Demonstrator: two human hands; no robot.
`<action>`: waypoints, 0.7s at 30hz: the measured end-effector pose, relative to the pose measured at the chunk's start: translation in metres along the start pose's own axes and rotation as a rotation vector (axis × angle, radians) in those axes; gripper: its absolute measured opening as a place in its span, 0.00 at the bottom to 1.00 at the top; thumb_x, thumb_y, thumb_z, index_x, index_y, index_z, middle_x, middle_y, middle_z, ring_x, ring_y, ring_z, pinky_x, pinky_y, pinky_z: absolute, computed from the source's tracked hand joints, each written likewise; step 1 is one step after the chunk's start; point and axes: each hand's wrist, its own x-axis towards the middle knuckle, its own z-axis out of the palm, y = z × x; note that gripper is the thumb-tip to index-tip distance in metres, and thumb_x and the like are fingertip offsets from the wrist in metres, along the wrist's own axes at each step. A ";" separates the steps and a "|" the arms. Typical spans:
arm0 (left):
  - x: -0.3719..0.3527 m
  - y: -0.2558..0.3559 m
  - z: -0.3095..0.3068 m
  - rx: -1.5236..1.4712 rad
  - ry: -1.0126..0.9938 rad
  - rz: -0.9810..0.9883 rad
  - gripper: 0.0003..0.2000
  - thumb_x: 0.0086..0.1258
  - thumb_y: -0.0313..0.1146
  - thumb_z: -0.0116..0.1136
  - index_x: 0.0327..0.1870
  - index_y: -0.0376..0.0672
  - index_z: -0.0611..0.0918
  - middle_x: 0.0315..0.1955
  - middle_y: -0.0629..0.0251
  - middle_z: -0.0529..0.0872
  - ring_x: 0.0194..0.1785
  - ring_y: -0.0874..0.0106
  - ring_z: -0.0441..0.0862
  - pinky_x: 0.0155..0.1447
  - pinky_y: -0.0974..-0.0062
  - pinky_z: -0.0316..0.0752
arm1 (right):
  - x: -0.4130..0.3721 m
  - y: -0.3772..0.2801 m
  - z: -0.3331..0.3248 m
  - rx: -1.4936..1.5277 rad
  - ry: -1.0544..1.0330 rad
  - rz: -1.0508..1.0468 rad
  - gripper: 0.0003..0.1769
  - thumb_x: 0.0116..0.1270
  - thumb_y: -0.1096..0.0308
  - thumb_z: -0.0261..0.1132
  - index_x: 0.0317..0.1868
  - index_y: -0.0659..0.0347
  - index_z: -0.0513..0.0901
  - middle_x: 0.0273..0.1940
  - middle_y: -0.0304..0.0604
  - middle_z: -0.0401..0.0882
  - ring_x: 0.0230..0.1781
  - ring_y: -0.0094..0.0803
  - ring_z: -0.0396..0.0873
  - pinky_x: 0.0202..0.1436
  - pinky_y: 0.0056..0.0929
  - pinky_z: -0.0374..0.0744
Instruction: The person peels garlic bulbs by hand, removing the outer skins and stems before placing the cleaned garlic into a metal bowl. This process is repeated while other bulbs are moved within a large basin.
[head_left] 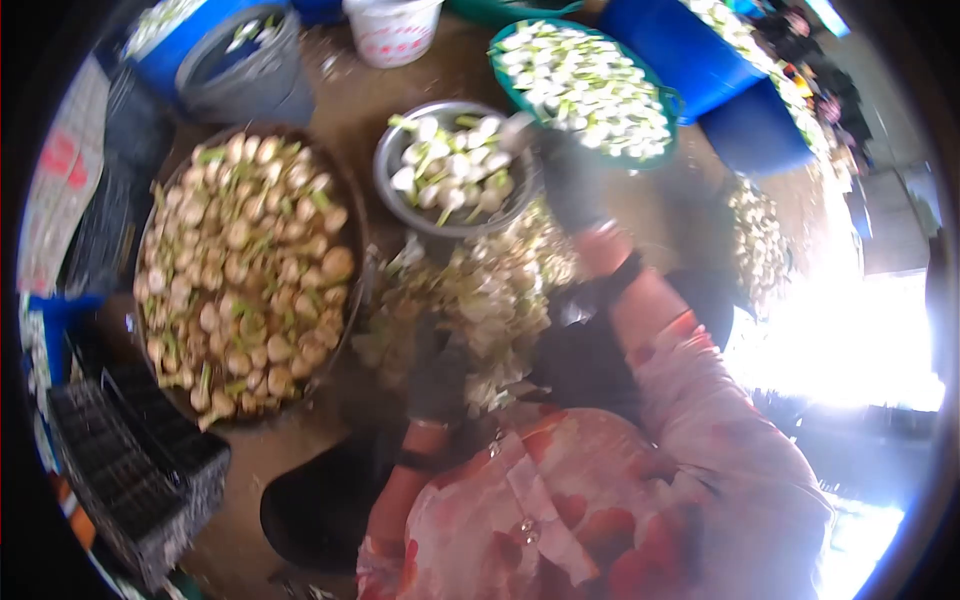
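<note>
My right hand [572,175], in a dark glove and blurred by motion, is at the right rim of a metal bowl [384,185]. At its fingertips is a smeared white garlic bulb [516,132]. White peeled garlic bulbs [458,165] with short green stems lie in the bowl. My left hand [438,380], also dark-gloved, is low in front of my body beside a heap of pale garlic skins [490,290]; its fingers are too blurred to read. A wide round tub [352,215] at left holds many brownish unpeeled garlic bulbs [240,270].
A green basket [668,100] full of white garlic stands beyond the bowl, beside blue bins [680,60]. At the back are a white bucket [393,30] and a grey bucket [250,80]. Black crates [130,460] stand at lower left. Other people [830,90] are at far right.
</note>
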 end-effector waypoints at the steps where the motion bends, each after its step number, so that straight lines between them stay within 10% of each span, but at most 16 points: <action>1: -0.007 0.012 0.004 -0.095 0.052 -0.079 0.18 0.74 0.29 0.56 0.64 0.46 0.73 0.34 0.72 0.79 0.29 0.81 0.76 0.33 0.81 0.73 | 0.023 0.008 -0.012 -0.208 0.034 0.059 0.16 0.69 0.67 0.58 0.55 0.63 0.80 0.49 0.56 0.84 0.48 0.50 0.83 0.51 0.43 0.79; 6: -0.007 0.050 0.017 -0.194 0.244 -0.083 0.19 0.75 0.26 0.55 0.66 0.43 0.71 0.39 0.69 0.81 0.33 0.82 0.75 0.36 0.83 0.73 | 0.062 -0.009 0.035 -0.315 0.084 0.032 0.27 0.67 0.58 0.67 0.63 0.59 0.76 0.52 0.57 0.83 0.51 0.53 0.82 0.56 0.43 0.79; 10: -0.004 0.046 0.007 -0.301 0.250 -0.014 0.18 0.77 0.27 0.53 0.67 0.42 0.70 0.40 0.68 0.82 0.34 0.82 0.75 0.38 0.81 0.74 | 0.021 -0.086 0.166 0.024 -0.558 -0.209 0.19 0.62 0.62 0.66 0.53 0.56 0.85 0.46 0.50 0.85 0.50 0.48 0.82 0.58 0.39 0.78; 12: -0.001 0.037 -0.001 -0.206 0.289 0.039 0.18 0.78 0.28 0.52 0.66 0.42 0.71 0.41 0.67 0.82 0.34 0.81 0.75 0.38 0.81 0.74 | 0.010 -0.135 0.211 -0.431 -1.015 -0.553 0.23 0.69 0.61 0.59 0.64 0.50 0.78 0.57 0.47 0.82 0.56 0.43 0.80 0.64 0.40 0.73; 16: -0.006 0.072 -0.006 -0.287 0.350 -0.055 0.17 0.79 0.28 0.51 0.66 0.41 0.71 0.41 0.67 0.82 0.34 0.81 0.75 0.39 0.81 0.74 | -0.006 -0.151 0.284 -0.795 -1.442 -0.520 0.37 0.59 0.54 0.63 0.73 0.41 0.70 0.63 0.44 0.79 0.63 0.40 0.77 0.65 0.47 0.67; 21: -0.010 0.084 -0.010 -0.290 0.436 0.003 0.17 0.79 0.28 0.50 0.66 0.40 0.71 0.44 0.66 0.81 0.39 0.80 0.75 0.44 0.79 0.75 | -0.001 -0.156 0.270 -0.562 -1.290 -0.469 0.29 0.55 0.59 0.70 0.60 0.46 0.80 0.49 0.43 0.86 0.53 0.45 0.84 0.57 0.50 0.74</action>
